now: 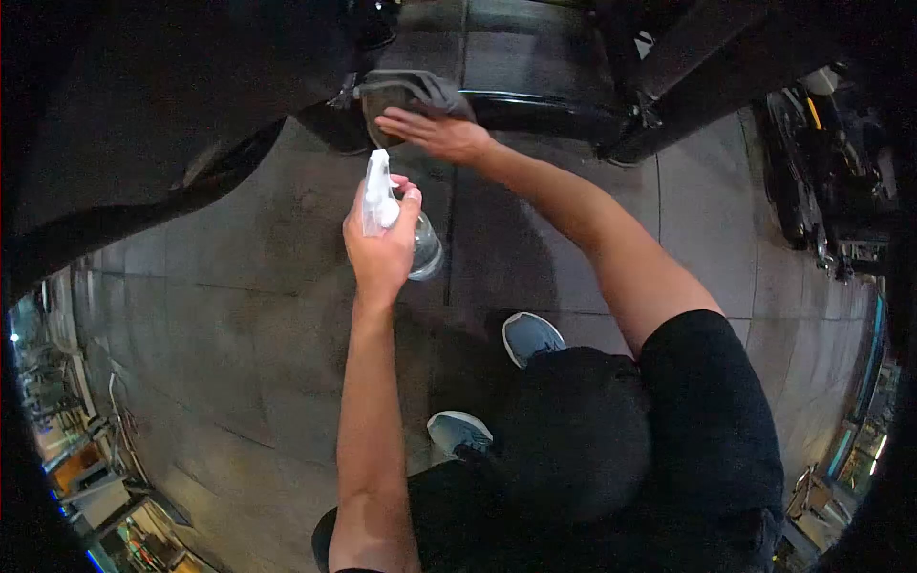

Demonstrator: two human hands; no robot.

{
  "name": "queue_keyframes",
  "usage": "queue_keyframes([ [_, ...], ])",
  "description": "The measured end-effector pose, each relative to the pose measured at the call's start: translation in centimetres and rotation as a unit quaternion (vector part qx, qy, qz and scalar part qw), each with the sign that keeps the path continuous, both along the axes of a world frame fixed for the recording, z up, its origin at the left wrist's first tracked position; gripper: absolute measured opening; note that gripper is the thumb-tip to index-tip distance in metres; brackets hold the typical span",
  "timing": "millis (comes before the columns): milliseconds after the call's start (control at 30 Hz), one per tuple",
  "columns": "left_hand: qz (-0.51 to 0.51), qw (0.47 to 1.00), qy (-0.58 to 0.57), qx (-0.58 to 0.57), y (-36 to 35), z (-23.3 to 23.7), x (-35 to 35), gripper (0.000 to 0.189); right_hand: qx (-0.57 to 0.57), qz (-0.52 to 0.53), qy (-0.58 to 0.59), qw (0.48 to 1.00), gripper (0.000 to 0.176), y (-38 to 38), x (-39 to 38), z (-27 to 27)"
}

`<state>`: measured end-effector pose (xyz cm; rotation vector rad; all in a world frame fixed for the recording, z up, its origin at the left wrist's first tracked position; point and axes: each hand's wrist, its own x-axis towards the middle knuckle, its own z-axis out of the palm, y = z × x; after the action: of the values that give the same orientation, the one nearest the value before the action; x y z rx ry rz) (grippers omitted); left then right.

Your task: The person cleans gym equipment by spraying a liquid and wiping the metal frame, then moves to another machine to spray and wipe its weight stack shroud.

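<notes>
Clamping the left hand [382, 253] round a spray bottle [379, 201] pointing at the cloth [420, 91] just beyond, right hand [439, 134] spread flat on it.

I see lots of open room over the grey tiled floor [239, 325] in the middle and lower left of the frame, and a hand can pass freely there. In the upper left, a big black machine body [134, 115] blocks the way. In the upper right, slanted black metal bars [712, 72] shut that side off. At the top middle, my right hand [435, 134] lies flat on a dark grey cloth [420, 91], with a shiny black tube [544, 113] just beside it. My left hand [382, 253], wrapped around a clear spray bottle with a white top [380, 201], sits right under it, so only a thin gap is left.
</notes>
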<state>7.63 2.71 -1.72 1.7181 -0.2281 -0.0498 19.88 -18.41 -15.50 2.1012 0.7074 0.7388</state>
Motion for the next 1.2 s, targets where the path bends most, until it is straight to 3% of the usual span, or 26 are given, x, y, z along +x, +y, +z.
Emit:
queue_keyframes([
  [67, -0.005, 1.000, -0.016, -0.007, -0.1, 0.3, 0.2, 0.016, 0.125, -0.060, 0.059, 0.989, 0.086, -4.6, -3.7, 2.5],
  [100, -0.005, 1.000, -0.018, -0.009, 0.0, 0.6, 0.2, 0.016, 0.296, -0.106, 0.167, 0.934, 0.084, -6.6, -6.0, 3.9],
  [167, -0.020, 0.998, -0.050, 0.018, 0.1, 1.0, 0.2, 0.020, 0.260, -0.136, 0.092, 0.952, 0.089, -13.0, -10.5, 1.9],
  [267, -0.021, 0.997, -0.073, 0.014, 0.2, 1.1, 0.3, 0.021, 0.265, -0.202, 0.082, 0.939, 0.097, -18.3, -15.3, 2.8],
  [333, -0.028, 0.998, -0.058, 0.016, 0.3, 1.3, 0.3, 0.022, 0.267, -0.194, 0.074, 0.941, 0.100, -17.7, -15.1, 4.2],
  [400, -0.028, 0.998, -0.046, 0.023, 0.4, 1.1, 0.2, 0.021, 0.351, -0.209, 0.102, 0.907, 0.096, -16.7, -13.7, 6.0],
  [600, -0.019, 0.999, -0.024, 0.011, 0.3, -0.2, 0.6, 0.018, 0.379, -0.147, 0.260, 0.876, 0.082, -15.0, -6.6, 8.8],
  [800, 0.002, 1.000, -0.026, -0.011, -0.2, -0.8, 0.9, 0.019, 0.377, -0.127, 0.325, 0.858, 0.081, -11.5, -3.7, 9.5],
  [1033, -0.004, 0.999, -0.035, -0.024, -0.1, -0.8, 0.9, 0.018, 0.390, -0.063, 0.255, 0.883, 0.080, -5.3, -0.4, 8.3],
  [1200, -0.007, 1.000, -0.014, -0.020, 0.0, -0.7, 0.9, 0.017, 0.372, -0.076, 0.270, 0.885, 0.080, -1.2, 2.5, 8.5],
])
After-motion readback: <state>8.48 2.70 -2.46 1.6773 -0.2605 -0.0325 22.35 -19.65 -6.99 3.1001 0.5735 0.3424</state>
